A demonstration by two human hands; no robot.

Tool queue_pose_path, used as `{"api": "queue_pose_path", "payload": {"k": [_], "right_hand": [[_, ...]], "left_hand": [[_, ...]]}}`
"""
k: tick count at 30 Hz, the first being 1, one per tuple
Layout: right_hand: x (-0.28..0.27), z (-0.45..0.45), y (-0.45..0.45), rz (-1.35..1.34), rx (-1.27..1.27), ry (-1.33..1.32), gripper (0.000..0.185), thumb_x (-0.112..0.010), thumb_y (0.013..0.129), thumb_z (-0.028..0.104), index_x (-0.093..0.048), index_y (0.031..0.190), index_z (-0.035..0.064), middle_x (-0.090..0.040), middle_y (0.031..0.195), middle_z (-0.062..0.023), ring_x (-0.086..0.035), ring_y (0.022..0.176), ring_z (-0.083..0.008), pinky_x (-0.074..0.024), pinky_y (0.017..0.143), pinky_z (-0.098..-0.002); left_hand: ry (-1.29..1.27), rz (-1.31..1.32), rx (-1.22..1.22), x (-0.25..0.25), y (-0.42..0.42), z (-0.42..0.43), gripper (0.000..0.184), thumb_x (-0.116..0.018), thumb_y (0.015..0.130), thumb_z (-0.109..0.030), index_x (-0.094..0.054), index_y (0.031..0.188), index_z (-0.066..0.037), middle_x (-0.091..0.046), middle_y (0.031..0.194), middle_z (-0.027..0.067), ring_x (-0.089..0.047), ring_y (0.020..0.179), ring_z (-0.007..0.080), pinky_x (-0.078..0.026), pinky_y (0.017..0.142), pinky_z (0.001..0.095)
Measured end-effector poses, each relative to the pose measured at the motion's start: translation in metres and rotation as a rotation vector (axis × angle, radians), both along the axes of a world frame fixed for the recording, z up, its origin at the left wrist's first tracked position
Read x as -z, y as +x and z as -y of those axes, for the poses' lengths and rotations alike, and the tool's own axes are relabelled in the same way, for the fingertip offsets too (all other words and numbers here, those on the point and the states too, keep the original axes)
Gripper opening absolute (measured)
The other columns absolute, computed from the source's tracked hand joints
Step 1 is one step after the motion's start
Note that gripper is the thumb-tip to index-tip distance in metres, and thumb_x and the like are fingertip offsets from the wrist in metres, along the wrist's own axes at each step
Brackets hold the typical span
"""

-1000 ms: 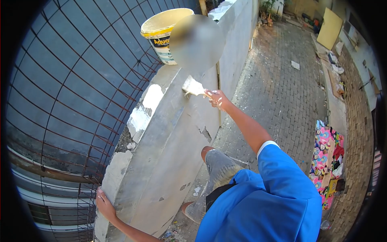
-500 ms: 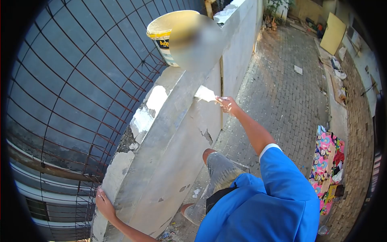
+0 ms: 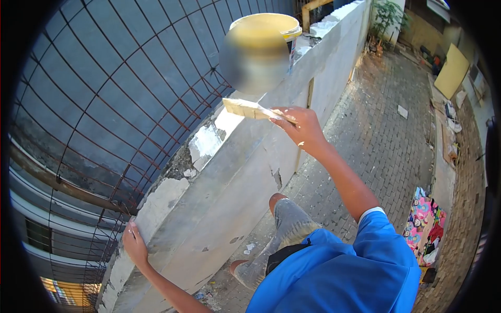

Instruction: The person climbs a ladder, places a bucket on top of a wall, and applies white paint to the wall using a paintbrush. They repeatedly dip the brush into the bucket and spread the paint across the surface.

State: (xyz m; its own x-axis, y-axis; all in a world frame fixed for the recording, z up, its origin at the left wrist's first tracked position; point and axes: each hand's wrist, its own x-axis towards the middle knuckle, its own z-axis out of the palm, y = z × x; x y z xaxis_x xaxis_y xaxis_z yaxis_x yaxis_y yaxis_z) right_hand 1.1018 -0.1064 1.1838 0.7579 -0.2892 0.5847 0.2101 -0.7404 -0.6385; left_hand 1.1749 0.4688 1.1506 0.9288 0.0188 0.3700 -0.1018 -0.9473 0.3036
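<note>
My right hand (image 3: 302, 127) is wrapped round the handle of a wide paintbrush (image 3: 248, 109), whose pale, paint-coated bristles point left over the top of the grey wall (image 3: 224, 172). White paint specks mark the fingers. My left hand (image 3: 135, 244) rests on the wall's upper edge at the lower left, thumb apart from the fingers and nothing held. Farther along the wall top stands a bucket (image 3: 295, 32) with a yellow rim; a blurred disc hides most of it.
A rusty wire grid (image 3: 112, 83) runs along the wall's left side. To the right lies a brick-paved path (image 3: 376, 135), with a colourful cloth (image 3: 424, 221) and a leaning yellow board (image 3: 453, 71) beyond. A green plant (image 3: 387, 18) stands at the far end.
The brush in my right hand has risen from the wall's side face to above its top. The view has shifted, and the bucket appears farther right. My left hand stays on the edge.
</note>
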Motion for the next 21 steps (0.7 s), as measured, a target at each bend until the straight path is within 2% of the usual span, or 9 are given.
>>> {"api": "queue_pose_path", "payload": {"k": [4, 7, 13, 16, 19, 21], "right_hand": [[-0.014, -0.012, 0.008, 0.188, 0.025, -0.434, 0.030, -0.075, 0.089, 0.020, -0.077, 0.118, 0.0134, -0.048, 0.072, -0.0074, -0.053, 0.069, -0.0232, -0.0447, 0.061, -0.0374], [0.003, -0.016, 0.019, 0.088, -0.013, -0.565, 0.035, -0.077, 0.086, 0.019, -0.076, 0.121, 0.0149, -0.046, 0.075, -0.0076, -0.054, 0.073, -0.0242, -0.0458, 0.063, -0.0388], [0.018, -0.009, 0.003, 0.063, 0.145, -0.349, 0.034, -0.077, 0.087, 0.020, -0.076, 0.121, 0.0150, -0.048, 0.076, -0.0080, -0.055, 0.074, -0.0244, -0.0455, 0.064, -0.0384], [0.041, -0.011, -0.003, 0.108, 0.092, -0.385, 0.037, -0.078, 0.086, 0.021, -0.075, 0.122, 0.0145, -0.049, 0.075, -0.0083, -0.055, 0.072, -0.0253, -0.0453, 0.063, -0.0385], [0.070, -0.008, -0.002, 0.075, 0.170, -0.327, 0.039, -0.076, 0.091, 0.023, -0.072, 0.127, 0.0102, -0.052, 0.076, -0.0071, -0.054, 0.068, -0.0204, -0.0448, 0.060, -0.0368], [0.109, -0.013, 0.006, -0.061, 0.159, 0.079, 0.034, -0.073, 0.095, 0.025, -0.071, 0.124, 0.0070, -0.053, 0.077, -0.0042, -0.052, 0.066, -0.0155, -0.0435, 0.058, -0.0336]], "left_hand": [[-0.006, 0.010, 0.003, 0.000, 0.001, -0.001, 0.048, -0.043, 0.108, -0.037, -0.068, 0.126, 0.000, -0.068, 0.127, 0.0200, -0.060, 0.121, 0.0385, -0.043, 0.105, 0.0433], [-0.014, 0.003, 0.006, -0.001, -0.003, 0.002, 0.049, -0.043, 0.108, -0.038, -0.068, 0.125, 0.000, -0.068, 0.127, 0.0193, -0.060, 0.121, 0.0382, -0.043, 0.105, 0.0432], [-0.031, 0.025, 0.016, 0.000, -0.001, 0.001, 0.051, -0.042, 0.108, -0.040, -0.069, 0.125, 0.000, -0.069, 0.125, 0.0202, -0.060, 0.120, 0.0383, -0.043, 0.104, 0.0433], [-0.039, 0.019, 0.027, 0.001, -0.003, 0.002, 0.051, -0.041, 0.108, -0.040, -0.068, 0.125, 0.000, -0.069, 0.125, 0.0209, -0.061, 0.119, 0.0384, -0.043, 0.104, 0.0433], [-0.040, 0.026, 0.037, -0.001, 0.001, 0.000, 0.051, -0.041, 0.108, -0.039, -0.068, 0.125, 0.000, -0.069, 0.125, 0.0211, -0.061, 0.119, 0.0384, -0.044, 0.103, 0.0432], [-0.032, 0.025, 0.038, 0.002, -0.002, -0.001, 0.051, -0.041, 0.108, -0.039, -0.068, 0.126, 0.001, -0.069, 0.125, 0.0210, -0.061, 0.119, 0.0384, -0.044, 0.103, 0.0432]]}}
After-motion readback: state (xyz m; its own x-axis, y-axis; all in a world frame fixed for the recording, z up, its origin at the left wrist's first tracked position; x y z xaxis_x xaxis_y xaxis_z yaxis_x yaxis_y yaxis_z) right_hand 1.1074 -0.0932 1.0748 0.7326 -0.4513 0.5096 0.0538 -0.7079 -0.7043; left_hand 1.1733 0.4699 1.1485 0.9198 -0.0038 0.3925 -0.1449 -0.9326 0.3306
